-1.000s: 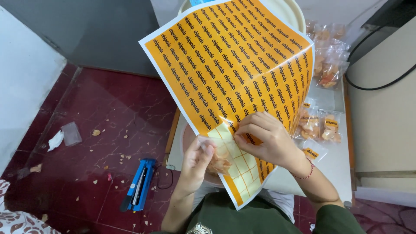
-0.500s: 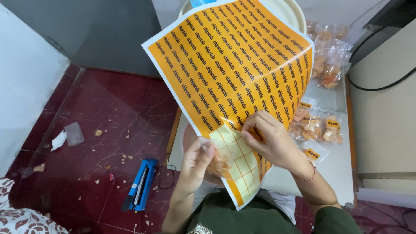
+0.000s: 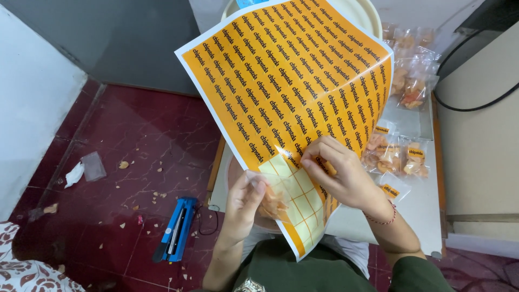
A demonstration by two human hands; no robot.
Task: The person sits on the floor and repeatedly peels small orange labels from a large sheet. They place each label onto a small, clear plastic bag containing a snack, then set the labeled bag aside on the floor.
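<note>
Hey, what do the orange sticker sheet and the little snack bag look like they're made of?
Sticker sheet: likely glossy paper; it bends in a soft curve, and its peeled corner shows pale yellow backing. Snack bag in the left hand: thin clear plastic film; the chips show through it.

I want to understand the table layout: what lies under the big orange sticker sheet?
Under the orange sticker sheet show a white table, a round cream tray rim and small snack bags. The sheet covers the middle of the table.
</note>
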